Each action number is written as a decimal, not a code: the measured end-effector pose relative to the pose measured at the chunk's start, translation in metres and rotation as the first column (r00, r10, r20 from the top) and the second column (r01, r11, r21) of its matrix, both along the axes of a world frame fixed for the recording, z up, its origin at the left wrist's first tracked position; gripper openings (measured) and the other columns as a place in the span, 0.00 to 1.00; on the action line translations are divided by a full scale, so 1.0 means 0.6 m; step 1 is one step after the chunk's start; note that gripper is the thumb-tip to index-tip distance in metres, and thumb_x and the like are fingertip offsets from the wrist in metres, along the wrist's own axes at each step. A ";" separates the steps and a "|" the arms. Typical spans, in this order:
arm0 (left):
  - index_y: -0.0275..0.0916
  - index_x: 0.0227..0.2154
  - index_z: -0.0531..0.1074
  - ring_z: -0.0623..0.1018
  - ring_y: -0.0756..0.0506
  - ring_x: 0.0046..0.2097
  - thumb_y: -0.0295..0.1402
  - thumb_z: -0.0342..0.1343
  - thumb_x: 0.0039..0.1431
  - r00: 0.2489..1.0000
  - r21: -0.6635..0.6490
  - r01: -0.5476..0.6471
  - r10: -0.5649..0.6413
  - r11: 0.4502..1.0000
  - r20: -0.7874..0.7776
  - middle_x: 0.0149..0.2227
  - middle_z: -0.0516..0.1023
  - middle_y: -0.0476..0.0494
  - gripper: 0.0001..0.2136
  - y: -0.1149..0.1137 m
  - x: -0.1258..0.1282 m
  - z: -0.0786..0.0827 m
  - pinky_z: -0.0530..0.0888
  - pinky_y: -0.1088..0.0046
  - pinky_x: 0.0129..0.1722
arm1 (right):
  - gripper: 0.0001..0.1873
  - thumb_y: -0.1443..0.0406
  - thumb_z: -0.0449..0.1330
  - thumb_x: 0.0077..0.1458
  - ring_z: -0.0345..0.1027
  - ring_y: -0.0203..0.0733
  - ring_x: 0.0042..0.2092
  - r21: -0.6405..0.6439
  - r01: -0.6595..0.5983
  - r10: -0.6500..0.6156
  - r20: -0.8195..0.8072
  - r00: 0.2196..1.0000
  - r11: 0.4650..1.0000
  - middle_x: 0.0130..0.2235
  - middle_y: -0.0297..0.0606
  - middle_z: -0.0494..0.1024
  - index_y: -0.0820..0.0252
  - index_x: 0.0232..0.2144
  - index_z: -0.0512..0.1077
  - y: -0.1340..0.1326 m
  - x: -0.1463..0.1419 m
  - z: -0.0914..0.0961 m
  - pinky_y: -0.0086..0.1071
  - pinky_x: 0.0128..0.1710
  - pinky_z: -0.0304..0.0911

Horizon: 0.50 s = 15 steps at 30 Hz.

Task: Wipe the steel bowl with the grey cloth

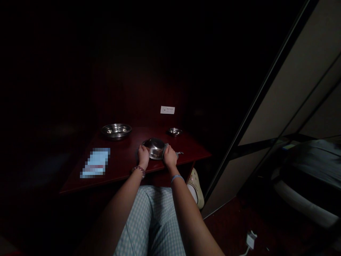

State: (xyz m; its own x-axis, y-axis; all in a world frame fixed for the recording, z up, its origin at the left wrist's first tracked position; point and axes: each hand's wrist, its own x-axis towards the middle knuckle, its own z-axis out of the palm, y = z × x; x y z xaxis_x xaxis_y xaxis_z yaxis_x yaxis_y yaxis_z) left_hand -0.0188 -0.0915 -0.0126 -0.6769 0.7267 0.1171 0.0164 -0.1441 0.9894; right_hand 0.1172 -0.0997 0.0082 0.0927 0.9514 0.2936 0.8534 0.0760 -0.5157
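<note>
A shiny metal bowl (155, 148), its rounded underside facing me, is held over the front of the dark red table (128, 161). My left hand (144, 156) is closed on the bowl's left rim. At the right rim, my right hand (169, 156) is closed on the bowl with a grey cloth (165, 146) between its fingers and the metal; a corner of the cloth sticks out to the right. Farther back stand a stack of wide metal bowls (116, 131) at left and a small metal bowl (174, 132) at right.
A blurred light blue item (96, 163) lies on the table's left side. A white socket plate (167, 110) is on the wall behind. A pale panel (266, 103) stands to the right, with a chair (303, 202) beyond it. A white plug (250, 240) lies on the floor.
</note>
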 end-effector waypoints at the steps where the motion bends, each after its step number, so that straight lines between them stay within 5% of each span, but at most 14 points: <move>1: 0.43 0.26 0.64 0.74 0.45 0.32 0.28 0.44 0.65 1.000 -0.003 -0.002 0.002 1.000 -0.002 0.26 0.70 0.47 0.12 -0.001 0.001 0.001 0.73 0.66 0.41 | 0.25 0.61 0.38 0.76 0.79 0.45 0.50 0.000 0.001 -0.001 0.003 1.000 1.000 0.49 0.47 0.83 0.60 0.52 0.74 0.000 0.000 0.000 0.34 0.51 0.67; 15: 0.42 0.30 0.67 0.80 0.42 0.41 0.27 0.43 0.65 1.000 0.011 0.006 -0.007 1.000 0.016 0.33 0.77 0.40 0.11 -0.010 0.008 0.015 0.76 0.64 0.49 | 0.25 0.61 0.38 0.76 0.78 0.45 0.51 -0.024 -0.003 0.003 -0.012 1.000 1.000 0.50 0.48 0.82 0.60 0.55 0.74 -0.005 0.002 0.010 0.34 0.50 0.66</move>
State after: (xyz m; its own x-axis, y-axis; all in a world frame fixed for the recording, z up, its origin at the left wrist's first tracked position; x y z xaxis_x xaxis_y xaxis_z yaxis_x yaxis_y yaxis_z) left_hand -0.0142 -0.0976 -0.0037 -0.6740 0.7298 0.1142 -0.0004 -0.1550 0.9879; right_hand 0.1186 -0.1025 0.0144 0.0929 0.9584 0.2699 0.8472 0.0663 -0.5271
